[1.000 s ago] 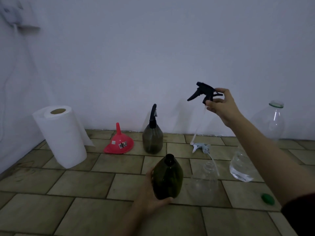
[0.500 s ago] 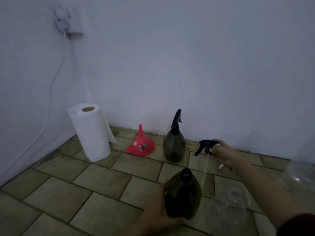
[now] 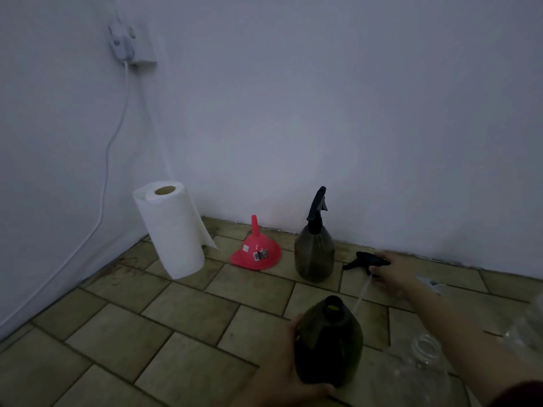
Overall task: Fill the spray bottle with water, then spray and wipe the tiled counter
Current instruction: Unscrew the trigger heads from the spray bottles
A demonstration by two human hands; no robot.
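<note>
My left hand grips a dark green spray bottle body with no head on it, its neck open at the top, standing on the tiled counter. My right hand holds the black spray head low against the tiles near the back wall, its thin dip tube trailing toward me. A second dark spray bottle with its head on stands upright just left of the spray head. A red funnel lies mouth down, and a paper towel roll stands at the left.
A clear open bottle lies at the lower right, beside more clear plastic at the right edge. A white charger is plugged into the wall, its cable running down the left wall. A pale spray head shows behind my right forearm.
My right hand has brought the black spray head down from high in the air to the tiles by the wall. The view has swung left, and my left hand still grips the open bottle.
</note>
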